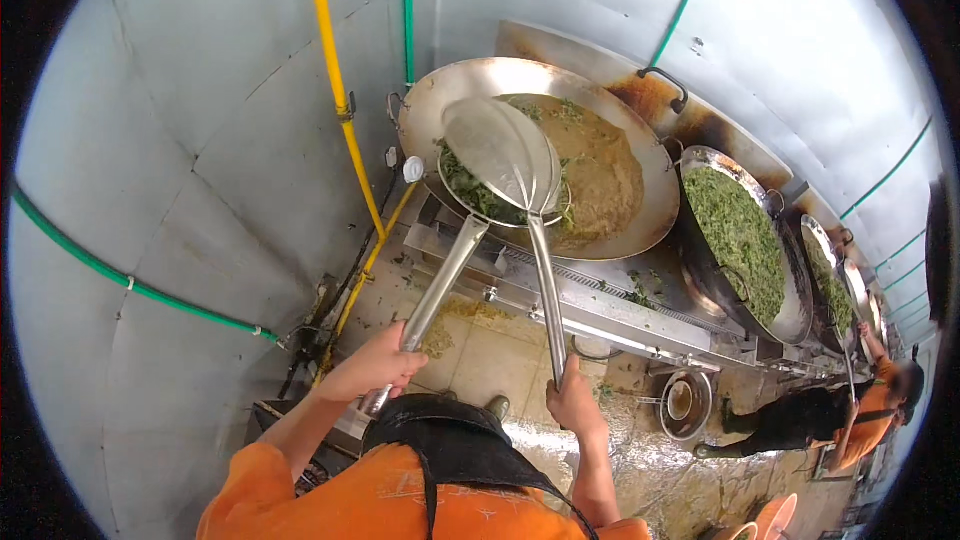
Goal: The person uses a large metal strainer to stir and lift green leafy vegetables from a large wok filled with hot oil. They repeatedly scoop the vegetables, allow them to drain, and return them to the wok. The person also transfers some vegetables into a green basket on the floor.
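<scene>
My left hand [379, 364] grips the metal handle [444, 281] of a round strainer over the left side of a large steel wok [652, 229]. Dark leafy greens [469, 184] lie in that strainer. In my right hand [576, 399] is the handle of a second mesh strainer [491, 139]. Its mesh bowl is turned over above the greens and partly covers them. Murky brown liquid [600, 165] with scattered leaf bits fills the wok's middle. The mesh hides part of the lower strainer.
A yellow pipe [361, 165] runs down the wall at left. Another wok of chopped greens [735, 240] stands to the right, with more beyond. A metal bowl [686, 420] sits on the wet tiled floor [495, 360]. A person [874, 420] stands at far right.
</scene>
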A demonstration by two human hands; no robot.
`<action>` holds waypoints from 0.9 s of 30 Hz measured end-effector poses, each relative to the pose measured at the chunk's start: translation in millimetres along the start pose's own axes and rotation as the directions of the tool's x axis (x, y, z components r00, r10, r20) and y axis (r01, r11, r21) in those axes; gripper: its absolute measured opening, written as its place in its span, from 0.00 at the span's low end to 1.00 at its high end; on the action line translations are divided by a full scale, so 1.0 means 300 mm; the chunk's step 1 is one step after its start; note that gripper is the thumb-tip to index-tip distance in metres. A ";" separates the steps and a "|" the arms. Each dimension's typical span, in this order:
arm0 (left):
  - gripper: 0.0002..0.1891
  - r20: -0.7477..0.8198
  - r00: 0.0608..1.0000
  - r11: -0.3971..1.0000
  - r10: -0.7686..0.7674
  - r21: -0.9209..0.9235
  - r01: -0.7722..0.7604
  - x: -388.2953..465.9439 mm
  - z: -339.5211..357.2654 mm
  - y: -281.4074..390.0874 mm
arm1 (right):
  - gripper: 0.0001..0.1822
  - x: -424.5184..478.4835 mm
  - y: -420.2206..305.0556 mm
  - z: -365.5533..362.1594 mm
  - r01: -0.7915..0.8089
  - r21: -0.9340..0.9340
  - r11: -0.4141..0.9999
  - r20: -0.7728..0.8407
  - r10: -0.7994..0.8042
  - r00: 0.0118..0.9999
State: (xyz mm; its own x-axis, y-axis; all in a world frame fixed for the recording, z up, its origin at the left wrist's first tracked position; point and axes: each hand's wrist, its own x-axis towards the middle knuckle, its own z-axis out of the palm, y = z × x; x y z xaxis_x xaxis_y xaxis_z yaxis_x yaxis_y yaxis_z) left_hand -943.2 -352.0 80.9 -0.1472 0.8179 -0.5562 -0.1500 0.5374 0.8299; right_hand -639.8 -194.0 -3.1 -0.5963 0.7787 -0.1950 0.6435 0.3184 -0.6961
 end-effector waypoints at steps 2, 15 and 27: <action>0.21 -0.012 0.999 0.999 0.030 -0.020 -0.030 0.018 0.008 -0.042 | 0.18 -0.022 0.003 0.028 0.024 -0.090 0.996 -0.003 -0.025 1.000; 0.14 -0.102 0.981 0.981 0.167 -0.084 -0.176 0.134 0.082 -0.262 | 0.19 -0.001 -0.051 -0.058 -0.164 0.627 0.762 0.072 0.153 0.986; 0.12 -0.133 0.984 0.985 0.122 -0.103 -0.136 0.158 0.124 -0.272 | 0.17 0.242 -0.217 -0.761 -0.082 0.662 0.745 -0.109 0.205 0.973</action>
State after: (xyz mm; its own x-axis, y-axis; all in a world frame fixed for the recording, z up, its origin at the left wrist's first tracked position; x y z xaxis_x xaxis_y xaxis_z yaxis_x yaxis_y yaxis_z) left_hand -901.5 -349.4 -11.5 -0.2933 0.8426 -0.4516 -0.2287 0.3968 0.8890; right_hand -615.6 -34.8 185.7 -0.3959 0.8817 -0.2567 0.2106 -0.1849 -0.9599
